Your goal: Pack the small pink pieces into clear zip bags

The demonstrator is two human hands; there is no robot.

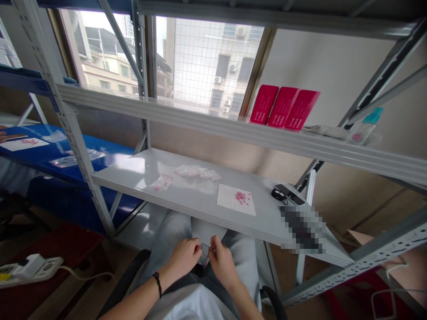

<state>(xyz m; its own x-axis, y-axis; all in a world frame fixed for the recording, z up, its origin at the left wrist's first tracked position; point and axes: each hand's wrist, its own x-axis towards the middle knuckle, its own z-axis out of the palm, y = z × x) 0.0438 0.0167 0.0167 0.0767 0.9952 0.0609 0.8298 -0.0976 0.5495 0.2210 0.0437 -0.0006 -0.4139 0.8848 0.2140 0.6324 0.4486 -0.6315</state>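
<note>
Over my lap, my left hand [186, 255] and my right hand [221, 259] pinch a small clear plastic bag [205, 250] between them, one at each side. What the bag holds is too small to make out. In front of me, a white sheet [226, 200] on the grey shelf carries a cluster of small pink-red pieces [240, 198]. Left of it lie a row of several small clear bags [196, 172] and, nearer the front edge, a flat bag [162, 182] with reddish pieces in it.
The shelf's front edge [187, 205] crosses just ahead of my knees. At right are a phone [289, 194], a black corded item [278, 194] and a blurred-out object. Three red boxes [283, 106] and a spray bottle [363, 129] stand above. Another person's hand [2, 133] shows far left.
</note>
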